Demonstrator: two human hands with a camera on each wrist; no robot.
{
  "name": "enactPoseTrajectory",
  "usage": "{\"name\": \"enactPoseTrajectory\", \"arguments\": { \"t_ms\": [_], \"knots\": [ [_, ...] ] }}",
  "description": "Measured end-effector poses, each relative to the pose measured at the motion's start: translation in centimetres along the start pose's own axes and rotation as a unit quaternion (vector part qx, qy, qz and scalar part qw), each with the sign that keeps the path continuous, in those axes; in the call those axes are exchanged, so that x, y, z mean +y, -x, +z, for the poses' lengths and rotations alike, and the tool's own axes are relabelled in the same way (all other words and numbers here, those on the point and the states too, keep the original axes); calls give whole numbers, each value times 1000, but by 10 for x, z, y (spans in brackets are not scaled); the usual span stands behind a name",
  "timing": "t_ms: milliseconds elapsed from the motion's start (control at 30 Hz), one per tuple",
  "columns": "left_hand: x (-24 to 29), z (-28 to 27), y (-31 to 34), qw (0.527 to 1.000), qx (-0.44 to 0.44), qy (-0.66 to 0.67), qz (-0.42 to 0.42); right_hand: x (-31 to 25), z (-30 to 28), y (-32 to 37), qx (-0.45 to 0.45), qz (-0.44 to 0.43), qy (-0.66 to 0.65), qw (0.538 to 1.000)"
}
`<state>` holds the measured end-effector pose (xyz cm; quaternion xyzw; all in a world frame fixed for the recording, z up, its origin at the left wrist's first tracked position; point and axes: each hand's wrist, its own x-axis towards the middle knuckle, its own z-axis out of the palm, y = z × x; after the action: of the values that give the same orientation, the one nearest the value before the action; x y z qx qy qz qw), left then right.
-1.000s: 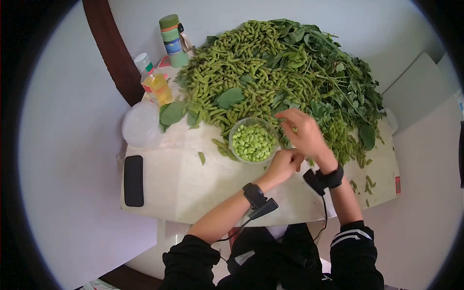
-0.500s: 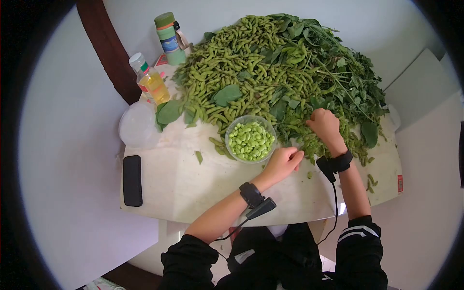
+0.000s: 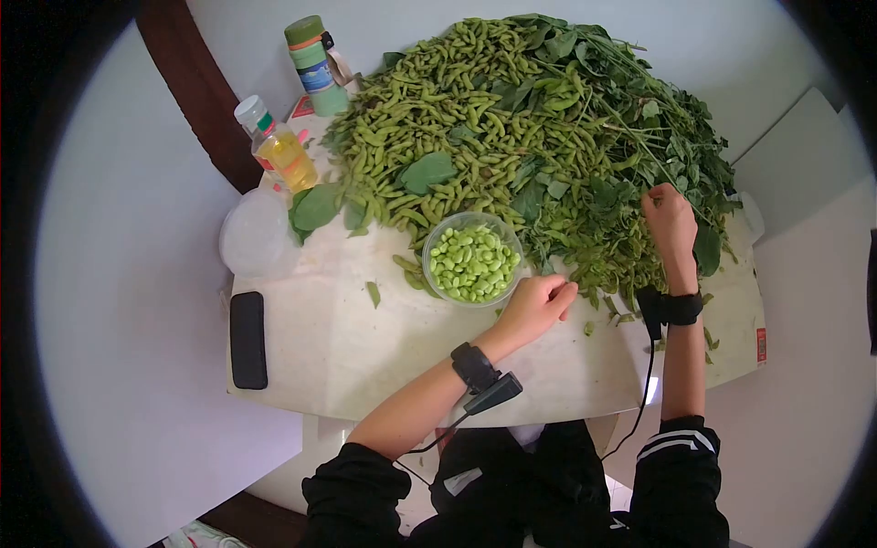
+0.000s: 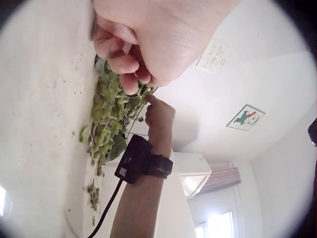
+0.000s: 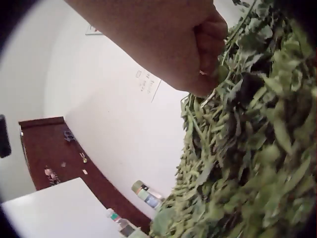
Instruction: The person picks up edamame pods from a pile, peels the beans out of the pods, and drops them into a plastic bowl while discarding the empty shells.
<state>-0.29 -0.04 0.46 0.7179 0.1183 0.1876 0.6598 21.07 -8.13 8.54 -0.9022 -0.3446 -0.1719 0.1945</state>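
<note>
Left hand: we are resting our left hand (image 3: 537,306) on the bench (image 3: 365,356) with its fingers curled in. We cannot tell if it is holding anything.
Right hand: we are keeping our right hand (image 3: 670,222) in the leafy stalks (image 3: 639,137), and its fingers are curling round some of them.
Leafy stalks: they are lying under and all around the right hand.
Pods: a big pile of pods (image 3: 438,110) is lying past both hands, further from us.
Bowl: a clear bowl (image 3: 425,258) is sitting just left of the left hand, and green beans (image 3: 473,263) are filling it.
Green bits: small green bits (image 3: 589,327) are lying between the two hands.
Phone: a black phone (image 3: 248,340) is lying far to the left of the left hand.
Bottles: a green bottle (image 3: 315,66) and a yellow bottle (image 3: 281,151) are standing far past the left hand.
</note>
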Motion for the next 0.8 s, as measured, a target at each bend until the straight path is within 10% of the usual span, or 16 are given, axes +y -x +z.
{"name": "enactPoseTrajectory", "arguments": {
  "t_ms": [200, 500, 800],
  "knots": [
    [-2, 0, 0, 1000, 0, -1, -12, -44, -8, -6, -70, -30, -38, 996],
    [2, -1, 1, 1000, -7, 8, -19, -124, 51, -36, -214, -339, -107, 910],
    [0, -3, 0, 999, -20, 30, -35, -137, 78, -44, -214, -347, -80, 910]
  ]
}}
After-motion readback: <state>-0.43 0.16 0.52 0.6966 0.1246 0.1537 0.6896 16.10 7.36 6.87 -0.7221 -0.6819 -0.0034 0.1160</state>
